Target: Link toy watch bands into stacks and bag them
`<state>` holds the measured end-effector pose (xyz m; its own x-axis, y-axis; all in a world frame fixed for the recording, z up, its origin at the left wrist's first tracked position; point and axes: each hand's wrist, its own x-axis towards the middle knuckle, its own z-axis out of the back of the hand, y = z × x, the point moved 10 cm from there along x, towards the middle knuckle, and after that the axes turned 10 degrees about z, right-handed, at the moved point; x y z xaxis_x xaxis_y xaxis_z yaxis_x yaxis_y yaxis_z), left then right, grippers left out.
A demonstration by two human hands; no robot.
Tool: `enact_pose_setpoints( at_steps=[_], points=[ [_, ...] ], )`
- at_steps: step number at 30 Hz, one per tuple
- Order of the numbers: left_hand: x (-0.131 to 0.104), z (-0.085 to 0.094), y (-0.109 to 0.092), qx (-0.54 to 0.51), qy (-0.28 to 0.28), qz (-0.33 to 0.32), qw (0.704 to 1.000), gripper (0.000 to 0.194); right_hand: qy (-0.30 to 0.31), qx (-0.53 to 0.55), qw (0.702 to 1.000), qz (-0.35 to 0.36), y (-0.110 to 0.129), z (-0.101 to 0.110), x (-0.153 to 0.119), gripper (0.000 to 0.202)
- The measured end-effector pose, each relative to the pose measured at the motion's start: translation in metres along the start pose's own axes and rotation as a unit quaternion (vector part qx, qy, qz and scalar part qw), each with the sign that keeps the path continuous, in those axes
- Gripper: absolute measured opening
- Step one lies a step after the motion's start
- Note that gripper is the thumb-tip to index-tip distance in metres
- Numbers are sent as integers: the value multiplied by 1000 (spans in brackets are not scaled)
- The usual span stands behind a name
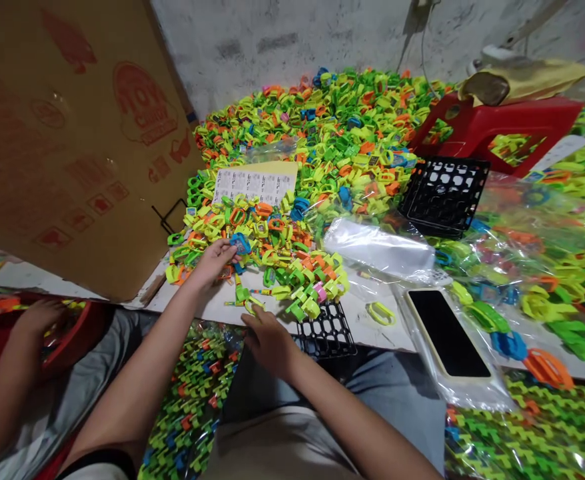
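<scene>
My left hand (pixel 215 263) is closed, its fingertips pinching a blue toy watch (pixel 241 244) over a heap of small toy watches (pixel 287 230). Lower down, near the table's front edge, my right hand (pixel 271 341) is palm-down with its fingers apart. Its fingertips are at a yellow-green toy watch (pixel 250 301); whether they press on it I cannot tell. Just right of that hand is a black plastic grid rack (pixel 328 328), partly over my lap. Rows of green, yellow and orange toy watches (pixel 317 283) stand at its far end.
A large cardboard box (pixel 87 133) stands at left. Behind lie a printed sticker sheet (pixel 255 183) and a big pile of toys (pixel 322 120). To the right are clear bags (pixel 380 248), a bagged phone (pixel 447 333), black racks (pixel 445 193) and a red stool (pixel 507 127). A co-worker's hand (pixel 37 323) shows at far left.
</scene>
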<state>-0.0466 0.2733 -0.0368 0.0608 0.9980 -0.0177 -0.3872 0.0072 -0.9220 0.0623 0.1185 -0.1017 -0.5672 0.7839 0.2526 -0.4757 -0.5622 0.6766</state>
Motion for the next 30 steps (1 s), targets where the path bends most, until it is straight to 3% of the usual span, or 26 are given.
enact_pose_setpoints(
  at_steps=[5, 8, 10, 12, 15, 18, 20, 22, 25, 27, 30],
  points=[
    [-5, 8, 1, -119, -57, 15, 991, 63, -41, -3, 999, -31, -12, 9, 10, 48],
    [-18, 12, -7, -200, -72, 26, 977, 66, -109, 43, 993, -33, -7, 27, 7, 38],
    [-37, 12, -18, -206, -53, 27, 977, 59, -179, 85, 980, -22, 2, 45, -4, 31],
    [-64, 4, -33, -148, -4, 15, 989, 47, -241, 117, 963, -11, 14, 65, -23, 33],
    [-113, -30, -54, -47, 122, -17, 991, 25, -239, 131, 962, -18, 27, 80, -50, 39],
    [-160, -82, -70, 15, 264, -74, 962, 17, -172, 132, 975, -47, 26, 84, -71, 18],
    [-174, -112, -75, 50, 306, -96, 946, 21, -162, 134, 976, -64, 14, 93, -85, 4],
    [-170, -129, -77, 93, 268, -119, 951, 28, -188, 143, 966, -108, -14, 106, -99, 10],
    [-150, -133, -82, 189, 101, -161, 963, 31, -268, 186, 921, -215, -73, 123, -121, 19],
    [-141, -137, -83, 253, 6, -179, 951, 31, -303, 197, 897, -256, -104, 127, -127, 27],
    [-136, -148, -82, 305, -62, -192, 931, 27, -296, 171, 903, -260, -126, 124, -123, 27]
  ],
)
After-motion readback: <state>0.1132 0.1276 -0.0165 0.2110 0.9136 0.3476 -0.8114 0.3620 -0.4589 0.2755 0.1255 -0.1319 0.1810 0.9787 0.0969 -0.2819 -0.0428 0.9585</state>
